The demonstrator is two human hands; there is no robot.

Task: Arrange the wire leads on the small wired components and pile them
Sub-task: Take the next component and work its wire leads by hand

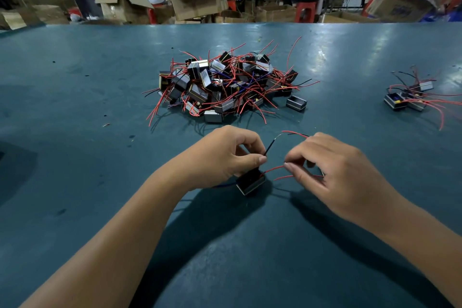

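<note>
**Operator:** Holding the small black box-shaped component with a pale metal frame [250,181] at lower centre of the frame: what is the left hand [222,155] doing?

**Technician:** Its fingers are curled, with the thumb and forefinger pinching the black lead [269,145] just above the component. The component sits under the hand, at or just above the dark teal surface [75,107]; contact cannot be confirmed. This grip likely steadies the body while the leads are dressed.

**Operator:** And the right hand [332,170]?

**Technician:** Its fingers are bent, the thumb and forefinger pinching a red lead [273,169] close beside the component. A second red lead [293,133] arcs over the top of that hand, presumably kept clear for separate straightening.

**Operator:** Where is the stock?

**Technician:** Upper centre: a tangled heap of similar components with red, black and blue leads [225,82], apparently unprocessed. Right edge: a smaller group of components with leads trailing rightward [410,97], well apart from the heap, probably the finished pile.
</note>
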